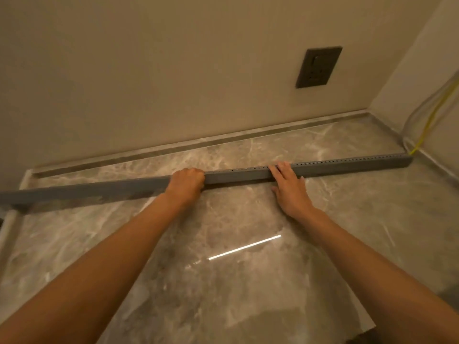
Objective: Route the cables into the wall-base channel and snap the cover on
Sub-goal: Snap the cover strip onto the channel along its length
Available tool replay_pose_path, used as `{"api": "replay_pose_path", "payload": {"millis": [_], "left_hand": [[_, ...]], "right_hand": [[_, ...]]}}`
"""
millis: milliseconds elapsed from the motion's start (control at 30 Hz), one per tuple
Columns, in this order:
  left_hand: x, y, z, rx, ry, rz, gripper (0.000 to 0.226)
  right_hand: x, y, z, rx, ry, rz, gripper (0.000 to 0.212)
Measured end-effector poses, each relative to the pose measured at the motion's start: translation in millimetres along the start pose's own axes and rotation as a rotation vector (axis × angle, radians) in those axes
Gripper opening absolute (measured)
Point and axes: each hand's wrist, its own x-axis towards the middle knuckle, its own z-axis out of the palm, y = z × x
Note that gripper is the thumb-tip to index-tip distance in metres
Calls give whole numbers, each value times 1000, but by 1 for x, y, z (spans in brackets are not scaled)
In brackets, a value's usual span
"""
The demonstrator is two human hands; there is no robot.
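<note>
Two bare forearms reach up from the six o'clock edge across the glossy grey-brown marbled stone floor (236, 281), which carries a bright streak of reflected light. The left hand (186, 186) is clenched over the long grey plastic cable channel (236, 174), knuckles up, fingers curled over its top edge. The right hand (289, 188), at about one o'clock from the left, lies flat with fingers extended, its fingertips (282, 167) resting on the channel's top and its palm against the near face; it presses rather than grips. The channel lies on the floor in a long line from nine o'clock to three o'clock, a row of small holes along its top edge towards the right end. It sits well apart from the wall base, not against it. Beyond it, a low stone skirting strip (198, 142) runs along the foot of the beige painted wall (173, 70). At two o'clock a dark rectangular wall socket (318, 67) is set in that wall. At three o'clock, in the corner, a thin yellow cable (428, 122) and a pale clear cable (412, 120) hang down to the channel's right end.
</note>
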Motion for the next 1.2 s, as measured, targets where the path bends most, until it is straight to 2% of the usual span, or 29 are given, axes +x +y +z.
{"api": "replay_pose_path", "payload": {"millis": [200,333,567,800,967,1100,1200], "left_hand": [[11,12,10,-43,-15,-199,33],[13,11,21,-16,9,-232,43],[17,5,18,-13,35,-237,34],[15,-12,20,2,58,-341,32],[28,5,17,-122,102,-368,26],[45,34,21,-250,232,-415,24],[52,39,17,-260,250,-443,21]], "right_hand": [[24,11,1,-44,-75,-56,51],[32,13,3,-85,-93,-82,51],[42,14,6,-41,-92,-96,56],[71,-2,-4,-33,-93,-215,44],[93,31,-19,-142,-44,-274,33],[107,72,-30,-222,-65,-370,35],[113,88,-31,-178,-69,-443,38]]}}
